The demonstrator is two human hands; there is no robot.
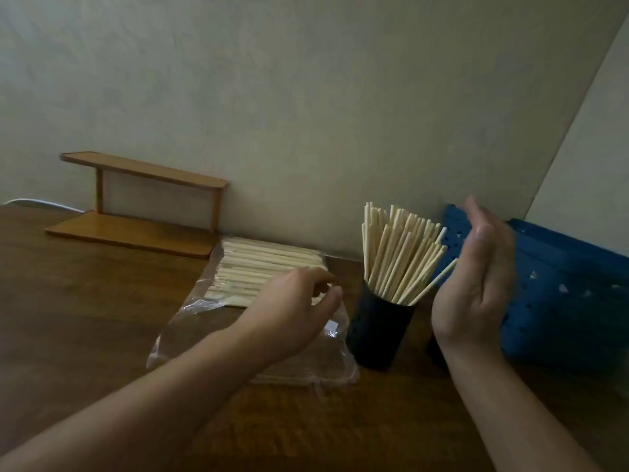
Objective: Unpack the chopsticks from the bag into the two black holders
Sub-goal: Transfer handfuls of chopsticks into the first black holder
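A pale, faintly textured wall (306,97) backs a dark brown wooden counter (85,318), and the light is dim. On the counter lies a clear plastic bag (190,321), crinkled and flattened toward its near end, with its far end against the wall. Inside it is a flat stack of pale bamboo chopsticks (258,264), lying side by side and running crosswise.

Just right of the bag stands a black holder (377,332), a round upright cup. It is crowded with more of the same light, slim sticks (401,253), which stand on end and fan out toward the right, their tips well above the rim. A second dark shape shows low behind the right wrist, too hidden to tell what it is.

The left hand (292,311) reaches over the bag, palm down, its fingers loosely bent above the bagged stack; whether the fingertips touch the plastic cannot be told, and it grips nothing that shows. The right hand (476,277) is held flat and upright beside the fanned sticks, fingers straight and together, the palm facing them, with the outermost stick ending at or just by the palm.

Behind the right hand a blue perforated basket (561,284) leans against the wall. At the left, against the wall, sits a small two-tier wooden shelf (143,206), with a white cable (41,203) beside it.
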